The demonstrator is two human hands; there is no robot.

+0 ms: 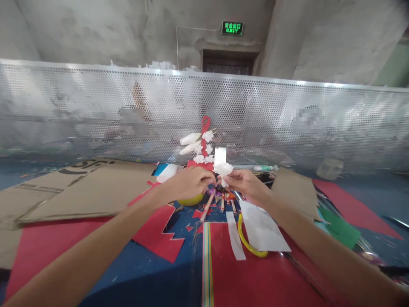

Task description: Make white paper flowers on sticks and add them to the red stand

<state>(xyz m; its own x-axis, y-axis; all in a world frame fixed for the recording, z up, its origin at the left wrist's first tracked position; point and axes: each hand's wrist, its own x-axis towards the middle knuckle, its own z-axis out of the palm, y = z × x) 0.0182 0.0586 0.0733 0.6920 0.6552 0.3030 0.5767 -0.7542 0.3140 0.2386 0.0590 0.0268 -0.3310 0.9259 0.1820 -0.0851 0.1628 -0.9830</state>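
Observation:
Between my hands, in the head view, is a small white paper flower (223, 169) with ruffled edges. My right hand (247, 184) pinches it from the right with thumb and fingers. Just to its left, my left hand (198, 178) has its fingers closed close to the flower; whatever they hold is too small or hidden to name. Behind the hands stands a red hooked strip (205, 136) with several white paper flowers (204, 159) around it. Two white bud-like pieces (191, 138) stick out from its left side.
Brown cardboard (105, 187) lies at left, with a second piece (295, 192) at right. Jagged red paper (161, 234), white paper (263, 226), a yellow tube (247, 243) and a striped-edge red sheet (265, 281) lie nearer. A perforated metal partition (79, 115) stands behind.

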